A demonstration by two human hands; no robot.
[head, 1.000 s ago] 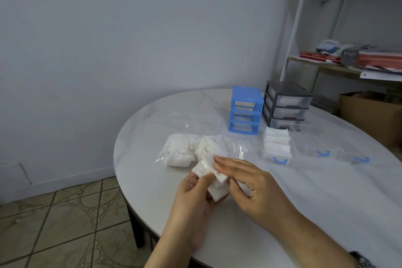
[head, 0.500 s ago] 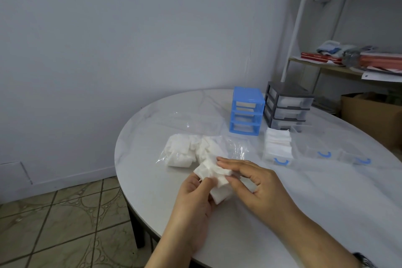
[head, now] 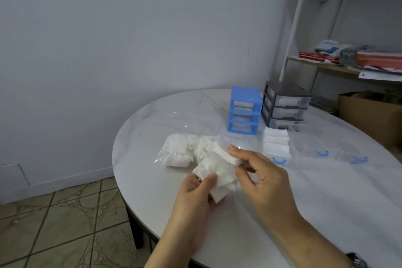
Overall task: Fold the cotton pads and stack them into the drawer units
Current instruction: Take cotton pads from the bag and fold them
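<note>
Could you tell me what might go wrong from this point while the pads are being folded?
Both the left hand and right hand pinch a loose bunch of cotton pads above the table's edge; one could slip off to the floor. The tall stack in the clear drawer might topple if bumped.

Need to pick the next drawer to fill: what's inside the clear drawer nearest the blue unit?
The clear drawer holds a stack of white folded pads rising above its rim. How deep the stack goes and the drawer floor are hidden by the pads and the right hand.
</note>
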